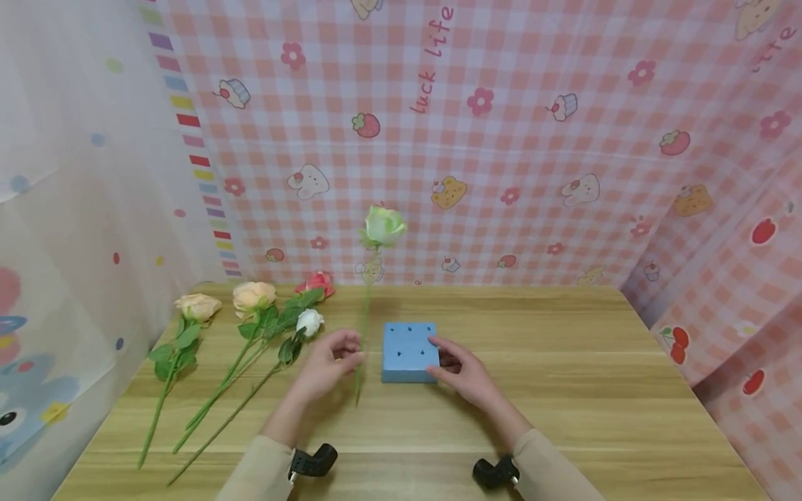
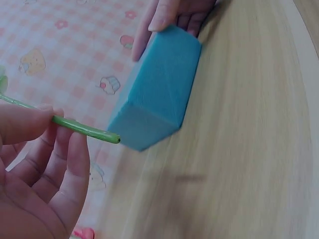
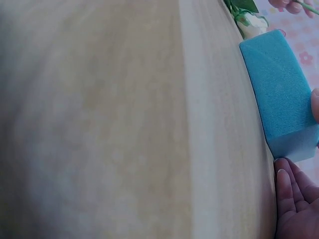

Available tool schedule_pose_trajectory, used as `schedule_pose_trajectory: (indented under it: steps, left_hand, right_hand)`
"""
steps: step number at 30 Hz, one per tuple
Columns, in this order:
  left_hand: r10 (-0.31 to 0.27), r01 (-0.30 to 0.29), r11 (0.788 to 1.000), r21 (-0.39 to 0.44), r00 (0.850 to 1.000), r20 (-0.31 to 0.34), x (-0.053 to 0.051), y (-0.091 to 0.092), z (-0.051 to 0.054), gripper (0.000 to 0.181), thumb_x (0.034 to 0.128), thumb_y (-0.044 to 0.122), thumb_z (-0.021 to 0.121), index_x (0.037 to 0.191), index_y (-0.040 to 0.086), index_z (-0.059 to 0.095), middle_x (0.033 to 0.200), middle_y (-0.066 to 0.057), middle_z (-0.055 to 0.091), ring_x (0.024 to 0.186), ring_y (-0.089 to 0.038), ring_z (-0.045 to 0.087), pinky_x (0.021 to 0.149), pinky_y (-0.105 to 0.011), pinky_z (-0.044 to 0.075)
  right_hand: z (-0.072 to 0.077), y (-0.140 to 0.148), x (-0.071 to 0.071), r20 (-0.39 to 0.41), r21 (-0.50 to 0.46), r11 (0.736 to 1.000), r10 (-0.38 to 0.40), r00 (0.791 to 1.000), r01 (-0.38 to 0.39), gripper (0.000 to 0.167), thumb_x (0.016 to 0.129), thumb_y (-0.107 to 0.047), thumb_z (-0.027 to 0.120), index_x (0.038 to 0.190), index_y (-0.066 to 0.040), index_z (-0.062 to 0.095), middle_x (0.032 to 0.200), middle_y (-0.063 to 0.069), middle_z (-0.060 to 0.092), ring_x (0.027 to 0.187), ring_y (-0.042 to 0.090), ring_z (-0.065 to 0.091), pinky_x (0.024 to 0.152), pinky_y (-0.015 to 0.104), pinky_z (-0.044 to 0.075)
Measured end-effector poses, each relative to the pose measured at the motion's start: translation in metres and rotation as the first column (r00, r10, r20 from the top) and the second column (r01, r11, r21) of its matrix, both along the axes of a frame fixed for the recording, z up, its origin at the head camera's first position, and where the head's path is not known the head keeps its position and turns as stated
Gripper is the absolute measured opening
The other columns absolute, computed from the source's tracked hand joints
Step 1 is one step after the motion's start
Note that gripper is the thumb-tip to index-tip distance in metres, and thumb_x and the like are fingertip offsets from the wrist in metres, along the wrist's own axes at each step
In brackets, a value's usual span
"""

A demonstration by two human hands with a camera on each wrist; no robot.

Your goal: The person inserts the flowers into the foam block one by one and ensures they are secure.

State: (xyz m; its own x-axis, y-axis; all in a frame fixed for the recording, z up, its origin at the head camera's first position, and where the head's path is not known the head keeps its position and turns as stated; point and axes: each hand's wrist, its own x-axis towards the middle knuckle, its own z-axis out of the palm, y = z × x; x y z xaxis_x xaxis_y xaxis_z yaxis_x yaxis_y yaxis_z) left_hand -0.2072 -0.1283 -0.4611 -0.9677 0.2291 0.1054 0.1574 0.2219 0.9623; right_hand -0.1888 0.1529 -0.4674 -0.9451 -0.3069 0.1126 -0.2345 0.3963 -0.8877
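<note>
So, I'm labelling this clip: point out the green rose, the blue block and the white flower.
Green rose (image 1: pixel 384 225), head view, on its bloom.
Blue block (image 1: pixel 410 342), head view, on its top.
White flower (image 1: pixel 310 323), head view, on its bloom.

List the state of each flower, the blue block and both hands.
Blue block, on the table, no stem in it
Green rose, roughly upright, stem end free
Left hand, pinching the green rose's stem
Right hand, gripping the blue block's right side
Left peach rose, lying down
Right peach rose, lying down
White rose, lying down
Red rose, lying down
</note>
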Motion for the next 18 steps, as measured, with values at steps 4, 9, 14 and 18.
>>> schedule_pose_trajectory:
  steps: [4, 9, 14, 18]
  left_hand:
    - [-0.013, 0.013, 1.000, 0.009, 1.000, -0.013, -0.002, 0.009, 0.003, 0.024, 0.0886, -0.006, 0.067, 0.112, -0.009, 0.060, 0.092, -0.012, 0.066, 0.080, -0.019, 0.062, 0.068, -0.033, 0.059]
    - [-0.033, 0.033, 0.999, 0.026, 0.999, -0.004, -0.004, 0.019, 0.007, 0.025, 0.0881, -0.005, 0.068, 0.112, -0.006, 0.061, 0.094, -0.011, 0.066, 0.082, -0.021, 0.062, 0.069, -0.034, 0.059]
    - [-0.048, 0.048, 0.998, 0.028, 0.999, 0.013, -0.007, 0.026, 0.012, 0.024, 0.0872, -0.004, 0.069, 0.110, -0.002, 0.062, 0.093, -0.010, 0.065, 0.081, -0.022, 0.061, 0.072, -0.038, 0.060]
    - [-0.064, 0.064, 0.998, 0.022, 0.998, 0.012, -0.008, 0.031, 0.015, 0.023, 0.0869, -0.004, 0.070, 0.108, 0.001, 0.062, 0.092, -0.010, 0.063, 0.081, -0.022, 0.060, 0.073, -0.043, 0.060]
  right_hand:
    - [0.002, -0.001, 0.001, 0.003, 0.004, 1.000, -0.005, 1.000, 0.005, 0.054, 0.093, -0.007, 0.069, 0.142, 0.003, 0.049, 0.123, 0.024, 0.058, 0.107, 0.038, 0.058, 0.092, 0.050, 0.050]
    - [0.002, 0.000, 0.001, 0.004, 0.010, 1.000, -0.001, 1.000, 0.001, 0.054, 0.094, -0.008, 0.069, 0.142, 0.003, 0.049, 0.124, 0.024, 0.057, 0.107, 0.036, 0.058, 0.092, 0.048, 0.050]
    - [-0.004, 0.001, -0.001, 0.014, 0.004, 1.000, -0.009, 1.000, 0.009, 0.054, 0.094, -0.010, 0.070, 0.143, -0.001, 0.050, 0.125, 0.021, 0.057, 0.107, 0.034, 0.058, 0.092, 0.046, 0.050]
    - [-0.002, 0.000, -0.001, 0.017, 0.008, 1.000, -0.024, 1.000, 0.024, 0.054, 0.093, -0.010, 0.070, 0.143, -0.001, 0.050, 0.123, 0.020, 0.058, 0.107, 0.036, 0.058, 0.092, 0.045, 0.050]
